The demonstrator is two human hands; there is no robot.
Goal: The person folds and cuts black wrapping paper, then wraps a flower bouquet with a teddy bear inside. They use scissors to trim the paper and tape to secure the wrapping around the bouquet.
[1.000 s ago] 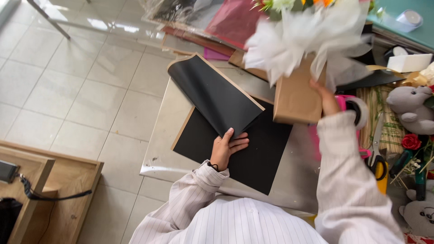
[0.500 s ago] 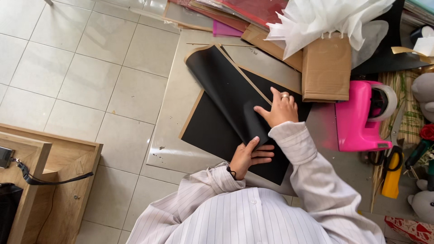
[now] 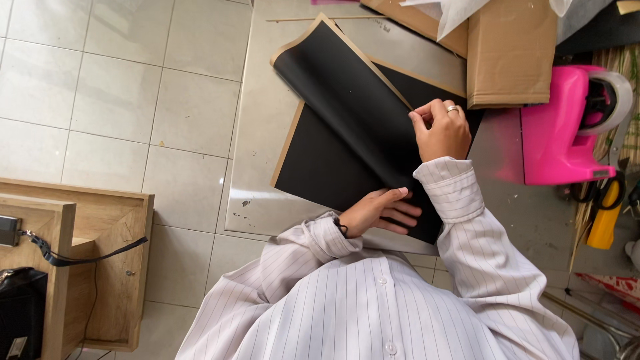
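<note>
Pale square floor tiles [image 3: 113,100] fill the left of the view, and a grey, slightly glossy tabletop [image 3: 267,133] carries the work. On it lies a stack of black paper sheets [image 3: 327,167] with a kraft-brown backing that shows as a thin tan border along the edges. The top sheet [image 3: 347,93] is folded over, curving smoothly from its raised far corner down toward the person's body; its surface is matte and uncreased.

The right hand [image 3: 440,130], with a ring on one finger, is curled at the folded sheet's right edge, its fingertips [image 3: 421,115] pinching that edge. The left hand [image 3: 380,212] lies flat with its fingers spread loosely, pressing down on the near part of the black paper; it grips nothing.

Just beyond the right hand stands a plain brown cardboard box [image 3: 510,53], with white tissue paper [image 3: 453,10] above it. To the right sits a bright pink plastic tape dispenser [image 3: 567,127], and beside it yellow-handled scissors [image 3: 605,217]. A wooden stand [image 3: 93,267] occupies the lower left. The person wears a white striped shirt [image 3: 373,307].
</note>
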